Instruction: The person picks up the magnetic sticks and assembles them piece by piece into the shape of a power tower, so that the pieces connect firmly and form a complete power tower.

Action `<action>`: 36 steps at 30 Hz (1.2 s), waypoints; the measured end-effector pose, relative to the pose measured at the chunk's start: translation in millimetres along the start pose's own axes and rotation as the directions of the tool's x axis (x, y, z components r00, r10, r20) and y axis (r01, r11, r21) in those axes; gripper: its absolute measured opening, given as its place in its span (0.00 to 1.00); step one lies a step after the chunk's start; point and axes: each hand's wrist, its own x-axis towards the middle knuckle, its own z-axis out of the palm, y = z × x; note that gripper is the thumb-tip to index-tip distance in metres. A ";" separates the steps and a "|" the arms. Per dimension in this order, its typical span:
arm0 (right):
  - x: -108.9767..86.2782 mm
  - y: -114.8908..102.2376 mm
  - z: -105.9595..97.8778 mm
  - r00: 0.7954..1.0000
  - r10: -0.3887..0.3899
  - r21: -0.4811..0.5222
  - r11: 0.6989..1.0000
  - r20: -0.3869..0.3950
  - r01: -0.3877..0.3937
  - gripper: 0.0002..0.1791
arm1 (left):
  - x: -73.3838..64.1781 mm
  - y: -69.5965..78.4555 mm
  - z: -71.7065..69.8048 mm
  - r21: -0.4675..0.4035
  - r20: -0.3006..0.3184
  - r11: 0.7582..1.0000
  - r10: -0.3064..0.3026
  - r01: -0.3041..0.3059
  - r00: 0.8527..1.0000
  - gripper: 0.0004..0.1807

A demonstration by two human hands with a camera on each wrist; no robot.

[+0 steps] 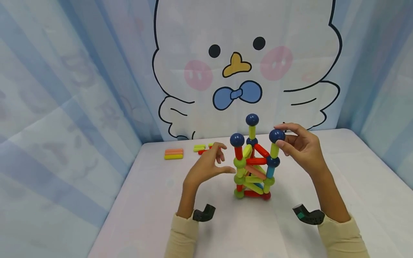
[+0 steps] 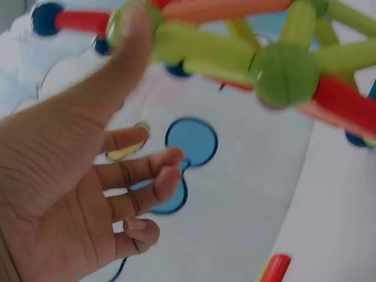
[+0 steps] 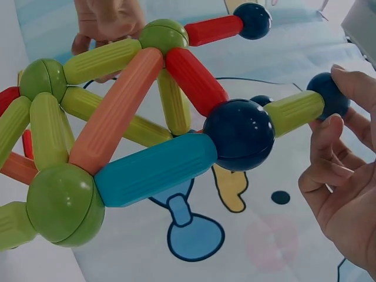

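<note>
Pinch grip, right hand (image 1: 304, 152) on 1 navy ball (image 1: 276, 135), left hand (image 1: 206, 165) beside tower (image 1: 256, 161)

In the right hand (image 1: 301, 154), we see a navy ball (image 1: 276, 135) above a lime-green rod (image 1: 274, 151); nearer the left hand (image 1: 204, 166), another navy ball (image 1: 237, 139) tops a red rod (image 1: 238, 153). Between the hands, we pick out a salmon-orange rod (image 3: 117, 111), a blue rod (image 3: 155, 170) and a low red ball (image 1: 265, 196) among lime-green joints. Outside the left hand, loose rods (image 1: 173, 156) show salmon and yellow. Behind both hands, we face a blue-and-white curtain (image 1: 135, 71) printed with a black-outlined character (image 1: 245, 21): pink cheeks, yellow beak, blue bow tie. Below the hands, sleeves (image 1: 183, 229) are plain cream.
</note>
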 end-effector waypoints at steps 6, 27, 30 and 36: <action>-3.3 0.5 -0.5 1.000 -0.002 -0.020 1.000 0.004 0.002 0.24 | 6.1 -55.3 -2.0 -0.048 -0.121 0.982 -0.187 0.183 0.975 0.21; -14.4 7.3 -12.2 0.938 0.240 -0.364 0.921 0.251 -0.138 0.27 | 46.6 -131.1 28.2 0.206 -0.064 0.842 -0.497 0.499 0.865 0.27; -14.3 9.4 -10.7 0.923 0.265 -0.408 0.903 0.280 -0.135 0.25 | 50.7 -131.1 27.2 0.221 -0.062 0.837 -0.500 0.500 0.864 0.28; -14.0 12.2 -5.3 0.896 0.327 -0.451 0.876 0.301 -0.168 0.23 | 48.2 -143.2 16.7 0.130 -0.095 0.847 -0.508 0.516 0.856 0.23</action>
